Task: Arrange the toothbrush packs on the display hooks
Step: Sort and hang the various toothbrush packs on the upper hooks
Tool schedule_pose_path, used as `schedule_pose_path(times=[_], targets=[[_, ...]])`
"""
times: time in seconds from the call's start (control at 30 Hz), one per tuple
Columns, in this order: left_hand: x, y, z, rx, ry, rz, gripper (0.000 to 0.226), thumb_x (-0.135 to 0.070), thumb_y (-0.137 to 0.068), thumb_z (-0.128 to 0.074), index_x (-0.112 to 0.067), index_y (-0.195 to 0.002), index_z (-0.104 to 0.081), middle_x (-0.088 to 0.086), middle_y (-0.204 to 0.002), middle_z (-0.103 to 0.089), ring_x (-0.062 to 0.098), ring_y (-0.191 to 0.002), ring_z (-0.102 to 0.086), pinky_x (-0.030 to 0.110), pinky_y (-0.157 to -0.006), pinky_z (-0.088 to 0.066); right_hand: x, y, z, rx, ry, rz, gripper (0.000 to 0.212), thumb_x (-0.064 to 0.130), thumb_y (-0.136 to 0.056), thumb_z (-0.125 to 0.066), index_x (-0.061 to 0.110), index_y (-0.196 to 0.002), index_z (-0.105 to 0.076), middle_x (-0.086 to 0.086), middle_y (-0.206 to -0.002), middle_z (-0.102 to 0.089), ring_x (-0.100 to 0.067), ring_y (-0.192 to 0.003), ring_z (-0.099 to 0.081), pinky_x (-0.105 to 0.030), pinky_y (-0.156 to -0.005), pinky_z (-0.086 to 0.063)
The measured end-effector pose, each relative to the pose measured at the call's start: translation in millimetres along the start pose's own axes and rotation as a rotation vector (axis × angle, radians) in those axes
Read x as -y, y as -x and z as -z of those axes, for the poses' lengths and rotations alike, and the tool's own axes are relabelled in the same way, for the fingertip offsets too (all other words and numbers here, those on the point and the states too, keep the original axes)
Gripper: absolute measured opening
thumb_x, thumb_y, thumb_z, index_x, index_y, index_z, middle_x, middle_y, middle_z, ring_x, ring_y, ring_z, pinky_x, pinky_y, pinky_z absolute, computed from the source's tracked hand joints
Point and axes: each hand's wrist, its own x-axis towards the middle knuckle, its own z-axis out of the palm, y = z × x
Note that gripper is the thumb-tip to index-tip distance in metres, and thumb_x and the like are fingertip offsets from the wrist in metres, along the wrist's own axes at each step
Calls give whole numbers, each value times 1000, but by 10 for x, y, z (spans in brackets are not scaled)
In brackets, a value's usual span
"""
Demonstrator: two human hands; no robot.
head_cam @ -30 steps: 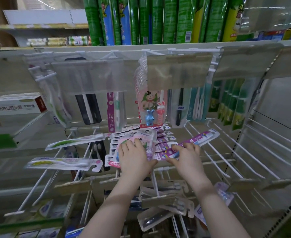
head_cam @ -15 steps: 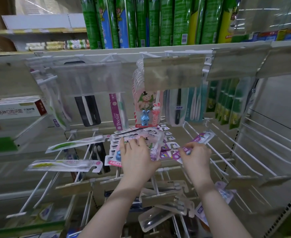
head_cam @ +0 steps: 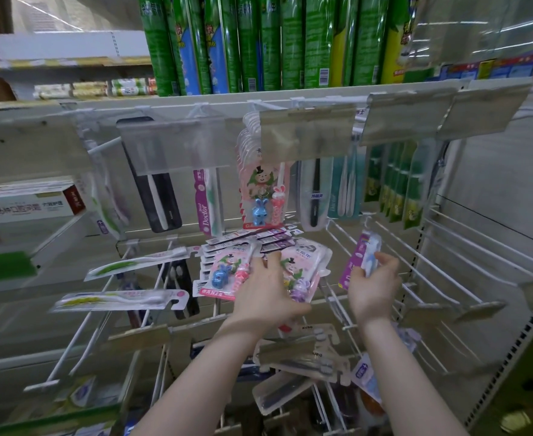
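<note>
The right hand [head_cam: 373, 287] has lifted the purple toothbrush pack [head_cam: 361, 256] clear of the loose pile lying across the wire display hooks [head_cam: 394, 262]; half a second ago the pack lay low among the others. Its fingers [head_cam: 384, 262] are clenched on the pack's lower end, and the pack stands nearly upright, near the right-hand hooks. The left hand [head_cam: 266, 294] remains pressed on the pink children's toothbrush packs [head_cam: 303, 265], fingers spread and grasping their edges. Judgement: one pack is now separated and ready to thread onto a free hook.
</note>
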Motion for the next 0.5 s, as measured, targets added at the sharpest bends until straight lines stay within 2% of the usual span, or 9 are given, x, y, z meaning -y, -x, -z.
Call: schedule_pose_path(times=[0.07,0.13,0.17,0.23,0.3,0.4,0.5], targets=[[-20,43,28,-8,27,-33,96,-45,-66,-75,-26,-143,-21,1,-141,-33,19,-110,-54,32,-86,-49,20,54,63,-22,-64,45,43,-5,-86,-53,0,-126,-41,-25,-120,-49,-34,-96,-58,-32,-73,-52],[-22,78,57,-12,55,-64,103,-51,-65,-76,-28,-146,-16,1,-144,-31,19,-119,-49,34,-92,-47,86,157,116,-4,-143,81,40,-5,-88,-53,-2,-126,-39,-15,-113,-49,-14,-77,-57,-12,-53,-47],[-20,91,64,-7,81,-71,107,-57,-63,-75,-29,-147,-14,1,-146,-29,19,-123,-46,36,-97,-46,117,215,131,5,-183,96,39,-3,-89,-52,-2,-126,-39,-11,-110,-49,-3,-73,-52,-6,-49,-44],[-11,142,112,-6,151,-67,114,-65,-59,-74,-33,-148,-9,1,-153,-21,19,-132,-40,39,-104,-41,170,329,130,10,-254,141,38,0,-90,-50,-1,-126,-38,-6,-105,-50,5,-67,-51,-1,-49,-41],[2,194,176,-20,202,-62,118,-65,-58,-74,-35,-149,-5,-2,-155,-18,18,-136,-35,39,-108,-38,196,439,109,27,-311,159,37,1,-91,-47,2,-127,-38,3,-96,-50,11,-62,-55,-3,-49,-42],[86,282,271,-93,259,-61,116,-56,-62,-78,-28,-150,-7,-4,-150,-25,13,-134,-35,34,-107,-37,192,618,58,73,-323,194,45,7,-94,-46,11,-137,-32,7,-113,-47,13,-71,-54,-9,-53,-45],[181,316,331,-172,309,-42,114,-52,-63,-80,-27,-150,-11,-5,-146,-29,11,-132,-36,26,-101,-35,196,718,22,119,-349,223,48,7,-95,-45,15,-139,-29,8,-120,-45,19,-81,-50,-3,-62,-45]])
